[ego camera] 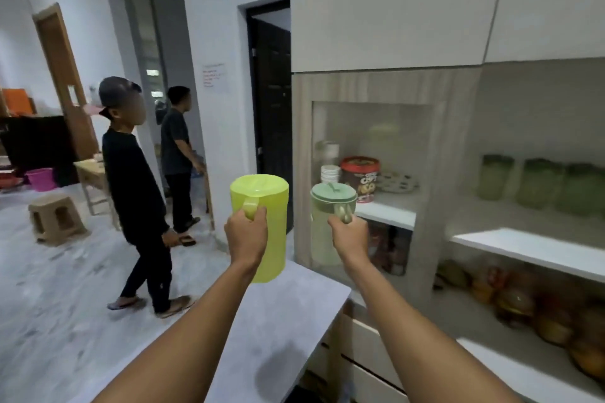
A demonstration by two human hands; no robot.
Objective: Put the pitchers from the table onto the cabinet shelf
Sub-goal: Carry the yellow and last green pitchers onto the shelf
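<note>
My left hand (pixel 246 234) grips the handle of a yellow-green lidded pitcher (pixel 266 206), held upright above the grey counter. My right hand (pixel 349 237) grips the handle of a pale green pitcher (pixel 324 222) with a darker green lid, held up in front of the wooden cabinet. The white cabinet shelf (pixel 389 211) lies just behind and to the right of that pitcher. A second white shelf (pixel 523 247) runs farther right, with several green pitchers (pixel 537 181) standing at its back.
On the cabinet shelf stand a red tin (pixel 360 175), stacked white cups (pixel 330 173) and a plate. The grey counter (pixel 281 321) is below my arms. Two people (pixel 137 193) stand at left on the floor, near a beige stool (pixel 54 219).
</note>
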